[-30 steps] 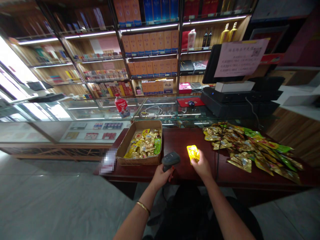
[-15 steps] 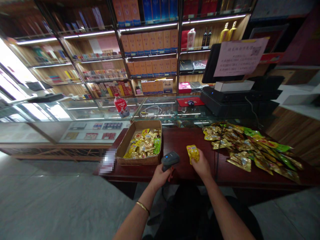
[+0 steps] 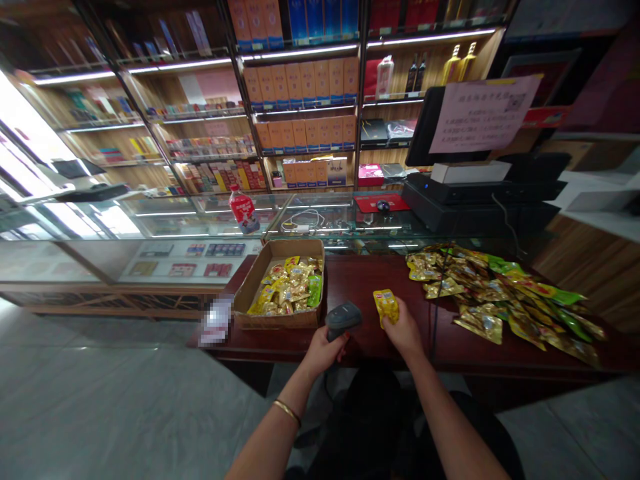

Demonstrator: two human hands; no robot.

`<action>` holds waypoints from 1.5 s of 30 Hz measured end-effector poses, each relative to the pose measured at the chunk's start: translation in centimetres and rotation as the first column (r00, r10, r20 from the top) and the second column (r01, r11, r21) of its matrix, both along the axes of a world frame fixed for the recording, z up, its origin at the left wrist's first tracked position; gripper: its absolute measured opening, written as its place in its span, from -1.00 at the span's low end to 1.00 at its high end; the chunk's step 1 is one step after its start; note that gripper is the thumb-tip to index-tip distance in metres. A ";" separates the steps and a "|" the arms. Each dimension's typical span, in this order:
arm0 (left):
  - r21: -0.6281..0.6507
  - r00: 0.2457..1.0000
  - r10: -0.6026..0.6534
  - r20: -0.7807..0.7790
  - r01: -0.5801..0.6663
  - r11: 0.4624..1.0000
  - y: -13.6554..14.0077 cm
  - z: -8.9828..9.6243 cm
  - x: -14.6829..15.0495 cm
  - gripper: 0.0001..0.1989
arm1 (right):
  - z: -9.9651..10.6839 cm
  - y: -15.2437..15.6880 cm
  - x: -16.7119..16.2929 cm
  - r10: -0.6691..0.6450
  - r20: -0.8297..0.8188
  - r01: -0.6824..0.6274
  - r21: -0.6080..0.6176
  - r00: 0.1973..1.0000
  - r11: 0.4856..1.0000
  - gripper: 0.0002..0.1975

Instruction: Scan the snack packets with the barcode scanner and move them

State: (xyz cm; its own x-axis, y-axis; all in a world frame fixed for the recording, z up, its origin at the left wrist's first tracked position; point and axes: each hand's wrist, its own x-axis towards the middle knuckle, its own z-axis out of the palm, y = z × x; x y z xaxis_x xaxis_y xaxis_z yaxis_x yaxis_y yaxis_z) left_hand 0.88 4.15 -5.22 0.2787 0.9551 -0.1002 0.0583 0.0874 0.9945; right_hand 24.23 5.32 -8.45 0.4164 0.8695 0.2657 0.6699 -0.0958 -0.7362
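Dark table (image 3: 350, 277); left hand (image 3: 321, 351) outstretched gripping scanner (image 3: 345, 317), right hand (image 3: 404, 329) pinching packet (image 3: 385, 304).

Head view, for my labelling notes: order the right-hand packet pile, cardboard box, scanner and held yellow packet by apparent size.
1. Right-hand packet pile
2. Cardboard box
3. Scanner and held yellow packet: too alike to rank, each partly hidden.

The scanner (image 3: 344, 315) is dark grey, the packet (image 3: 385, 305) yellow with a little red. In the box (image 3: 278, 323) – plain brown – the bags (image 3: 293, 288) are gold and yellow, one green. The pile (image 3: 479, 323) mixes gold, yellow and green. The table (image 3: 350, 273) is dark reddish brown, the bottle (image 3: 243, 210) red and white, the mat (image 3: 364, 203) red, the sign (image 3: 480, 120) pale pink with dark print, the bracelet (image 3: 287, 412) gold.
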 end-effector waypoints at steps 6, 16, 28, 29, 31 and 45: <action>-0.026 1.000 0.016 -0.010 -0.017 1.000 0.4 0.1 0.5 -0.62 | -0.9 0.6 0.7 -0.014 -0.091 0.023 0.097 0.996 0.995 -0.42; -0.070 1.000 0.025 -0.003 -0.026 0.997 0.3 0.5 0.6 -0.67 | 3.3 5.4 -1.0 0.206 -0.669 -0.064 0.230 0.714 0.971 -0.21; -0.073 1.000 0.004 0.014 -0.003 0.997 0.6 -0.7 0.2 -0.63 | 7.0 11.1 -2.4 0.150 0.091 -0.150 -0.007 0.984 0.989 -0.59; -0.074 1.000 0.003 0.016 -0.002 0.997 0.6 -0.8 0.2 -0.63 | 6.6 10.9 -0.3 0.068 0.125 -0.065 -0.030 0.990 0.997 -0.59; -0.077 1.000 0.006 0.015 -0.005 0.997 0.6 -0.9 0.1 -0.63 | 5.9 10.6 3.5 -0.093 0.166 0.104 -0.061 0.982 0.993 -0.56; -0.057 0.999 0.014 0.030 -0.013 0.998 0.5 -0.6 0.2 -0.64 | 1.3 11.1 6.4 -0.195 0.716 0.275 0.004 0.670 0.961 -0.49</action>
State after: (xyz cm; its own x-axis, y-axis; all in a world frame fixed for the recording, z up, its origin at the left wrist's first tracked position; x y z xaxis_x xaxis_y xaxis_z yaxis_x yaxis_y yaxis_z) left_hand 1.07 4.61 -5.80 0.2696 0.9519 -0.1459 0.0265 0.1441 0.9892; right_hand 30.63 16.39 -7.17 0.3352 0.8065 0.4870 0.9300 -0.3659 -0.0343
